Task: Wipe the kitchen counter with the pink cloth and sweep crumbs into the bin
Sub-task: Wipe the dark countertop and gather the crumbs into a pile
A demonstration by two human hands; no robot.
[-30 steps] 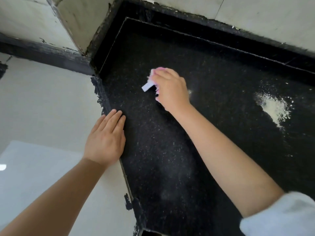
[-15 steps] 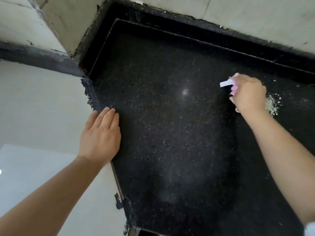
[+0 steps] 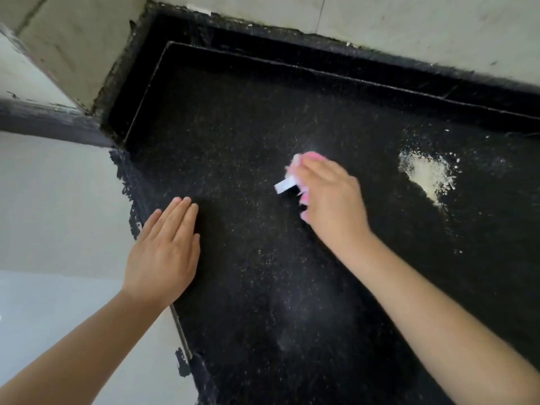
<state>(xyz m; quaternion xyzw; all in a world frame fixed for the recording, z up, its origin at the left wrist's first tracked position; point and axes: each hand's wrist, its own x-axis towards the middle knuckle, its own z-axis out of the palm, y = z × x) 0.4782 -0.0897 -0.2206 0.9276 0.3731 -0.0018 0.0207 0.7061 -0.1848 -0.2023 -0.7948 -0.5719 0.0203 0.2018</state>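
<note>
Currently the right hand (image 3: 330,197) presses the bunched pink cloth (image 3: 306,159) on the black worktop (image 3: 263,287) mid-surface, left hand (image 3: 163,252) flat at its left edge; ideally, firm overlapping strokes would gather the crumbs (image 3: 426,173) near the back edge.

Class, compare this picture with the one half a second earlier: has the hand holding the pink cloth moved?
Yes. The right hand with the pink cloth has swept left, away from the crumb pile, toward the left hand.
</note>
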